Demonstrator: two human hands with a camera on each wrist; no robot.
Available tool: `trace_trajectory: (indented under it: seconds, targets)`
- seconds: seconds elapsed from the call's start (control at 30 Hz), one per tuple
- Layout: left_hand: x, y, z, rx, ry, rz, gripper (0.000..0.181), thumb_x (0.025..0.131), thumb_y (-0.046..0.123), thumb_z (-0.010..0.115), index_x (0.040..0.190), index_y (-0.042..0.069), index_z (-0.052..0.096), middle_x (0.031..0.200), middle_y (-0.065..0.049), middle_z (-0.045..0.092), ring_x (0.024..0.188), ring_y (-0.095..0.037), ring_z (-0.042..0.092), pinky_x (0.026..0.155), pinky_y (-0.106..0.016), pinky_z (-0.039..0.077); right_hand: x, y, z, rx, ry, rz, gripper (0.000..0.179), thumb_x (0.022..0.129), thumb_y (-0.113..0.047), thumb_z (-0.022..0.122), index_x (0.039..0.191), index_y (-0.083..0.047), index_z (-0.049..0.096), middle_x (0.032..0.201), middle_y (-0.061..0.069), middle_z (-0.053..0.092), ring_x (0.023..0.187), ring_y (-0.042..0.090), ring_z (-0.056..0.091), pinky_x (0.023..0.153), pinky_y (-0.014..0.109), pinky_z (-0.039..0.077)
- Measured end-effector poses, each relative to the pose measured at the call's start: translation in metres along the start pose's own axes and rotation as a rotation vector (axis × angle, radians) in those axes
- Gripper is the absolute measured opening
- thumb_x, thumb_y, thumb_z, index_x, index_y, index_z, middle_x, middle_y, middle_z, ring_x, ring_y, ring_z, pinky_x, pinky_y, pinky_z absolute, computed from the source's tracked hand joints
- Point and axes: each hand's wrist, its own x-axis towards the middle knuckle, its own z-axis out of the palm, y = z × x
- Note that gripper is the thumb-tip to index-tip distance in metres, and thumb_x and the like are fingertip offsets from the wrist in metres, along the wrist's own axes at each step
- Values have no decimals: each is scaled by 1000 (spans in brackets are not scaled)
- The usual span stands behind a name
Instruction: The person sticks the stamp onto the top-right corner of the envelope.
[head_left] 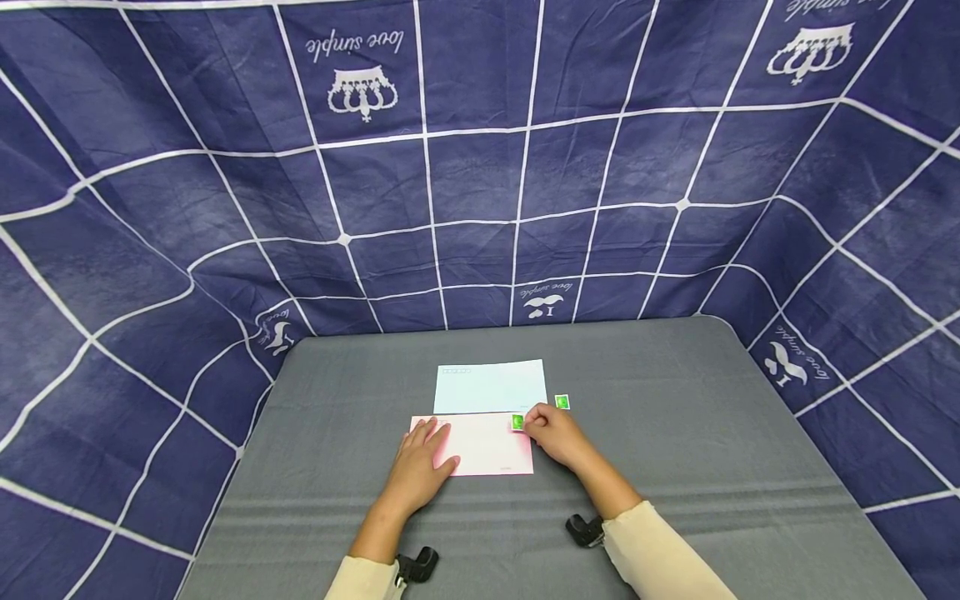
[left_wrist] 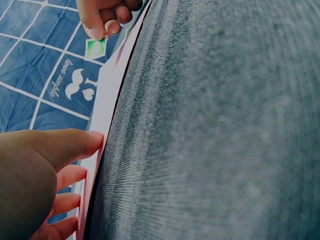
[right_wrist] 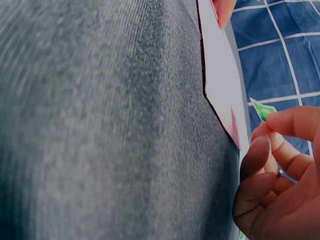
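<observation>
A pink envelope (head_left: 480, 446) lies flat on the grey cloth, and my left hand (head_left: 420, 467) rests on its left part with the fingers spread. Between thumb and forefinger my right hand (head_left: 555, 433) pinches a small green stamp with a white border (head_left: 517, 422). In the head view the stamp is over the envelope's upper right corner. Both wrist views show this stamp (left_wrist: 95, 48) held up above the paper, tilted in the right wrist view. Just beyond the pink envelope lies a pale blue envelope (head_left: 491, 387). A second green stamp (head_left: 562, 402) lies right of it.
The grey cloth (head_left: 360, 375) covers the table, with low creases running across its near part. A dark blue curtain with white lines (head_left: 480, 183) stands behind and on both sides. Black wrist devices (head_left: 417, 565) sit at both cuffs.
</observation>
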Motion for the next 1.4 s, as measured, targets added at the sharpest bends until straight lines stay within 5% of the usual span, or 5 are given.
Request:
trace_trajectory:
  seconds: [0.83, 1.4]
  targets:
    - [-1, -1, 0, 11, 12, 15, 59, 90, 29, 72, 140, 3, 58, 150, -25, 50, 145, -46, 40, 118, -65, 30, 11, -9, 13, -86, 0, 25, 8, 86, -11, 70, 81, -5, 69, 67, -2, 62, 61, 9, 50, 56, 22, 41]
    - [-1, -1, 1, 7, -11, -6, 59, 91, 30, 71, 142, 4, 57, 152, -24, 48, 147, -45, 38, 119, -65, 27, 11, -11, 24, -265, 75, 22, 14, 84, -14, 69, 72, -12, 63, 62, -2, 57, 55, 13, 48, 51, 25, 37]
